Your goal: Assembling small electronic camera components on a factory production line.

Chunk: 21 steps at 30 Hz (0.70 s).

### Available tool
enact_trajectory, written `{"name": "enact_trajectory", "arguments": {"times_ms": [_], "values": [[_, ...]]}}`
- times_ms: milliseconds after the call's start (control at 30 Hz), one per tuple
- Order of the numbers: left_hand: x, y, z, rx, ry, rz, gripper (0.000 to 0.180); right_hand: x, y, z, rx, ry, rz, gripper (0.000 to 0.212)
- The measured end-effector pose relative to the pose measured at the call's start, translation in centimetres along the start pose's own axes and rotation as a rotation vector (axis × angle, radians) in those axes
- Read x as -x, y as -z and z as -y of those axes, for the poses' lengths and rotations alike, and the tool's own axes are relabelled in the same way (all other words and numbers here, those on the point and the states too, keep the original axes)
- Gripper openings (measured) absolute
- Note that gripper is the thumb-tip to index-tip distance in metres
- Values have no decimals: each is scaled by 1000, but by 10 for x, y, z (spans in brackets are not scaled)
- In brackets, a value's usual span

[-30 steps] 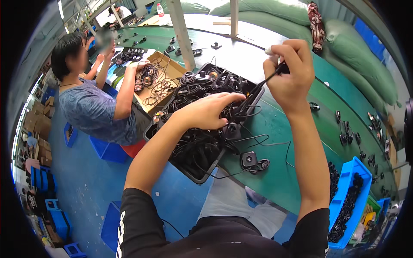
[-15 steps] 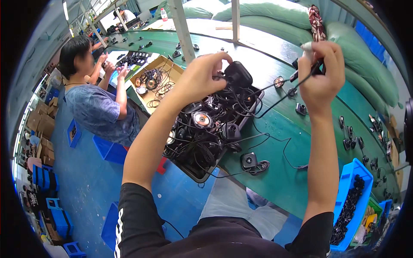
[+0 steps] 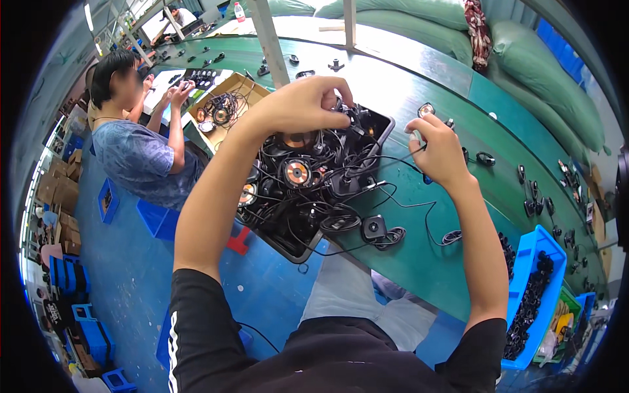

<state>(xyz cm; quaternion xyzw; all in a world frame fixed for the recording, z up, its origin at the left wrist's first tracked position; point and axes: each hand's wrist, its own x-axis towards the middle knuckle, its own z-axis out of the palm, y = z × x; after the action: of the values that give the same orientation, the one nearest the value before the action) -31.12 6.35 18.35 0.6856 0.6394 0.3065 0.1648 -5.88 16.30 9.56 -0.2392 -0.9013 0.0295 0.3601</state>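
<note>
Smooth, glossy green bench [image 3: 419, 275] right of centre, satin black plastic bin [image 3: 381, 123] mid-frame, rubbery-looking black cables [image 3: 341, 223], shiny copper-coloured metallic disc [image 3: 297, 172], smooth blue plastic crate [image 3: 542, 241] lower right, matt cardboard box [image 3: 234, 85] upper left, wrinkled cloth-like green sacks [image 3: 537, 78] upper right

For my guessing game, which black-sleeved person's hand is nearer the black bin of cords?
Left. The left hand is over the black bin; the right hand is off to its right.
</note>
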Motion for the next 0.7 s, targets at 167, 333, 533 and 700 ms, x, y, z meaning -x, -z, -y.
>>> {"name": "enact_trajectory", "arguments": {"times_ms": [167, 333, 533, 700], "values": [[-14, -17, 20, -191, -142, 209, 16, 16, 7, -21, -148, -236, 105, 19], [-21, -43, 62, -318, -250, 9, 15, 27, 32, -27, -307, -511, 328, 18], [-25, -62, 39, -216, -150, 93, 18, 46, 46, -15, -426, -646, 26, 16], [-6, -83, 30, -367, -547, -190, 28, 51, 57, 12, -183, -450, -281, 19]]}}
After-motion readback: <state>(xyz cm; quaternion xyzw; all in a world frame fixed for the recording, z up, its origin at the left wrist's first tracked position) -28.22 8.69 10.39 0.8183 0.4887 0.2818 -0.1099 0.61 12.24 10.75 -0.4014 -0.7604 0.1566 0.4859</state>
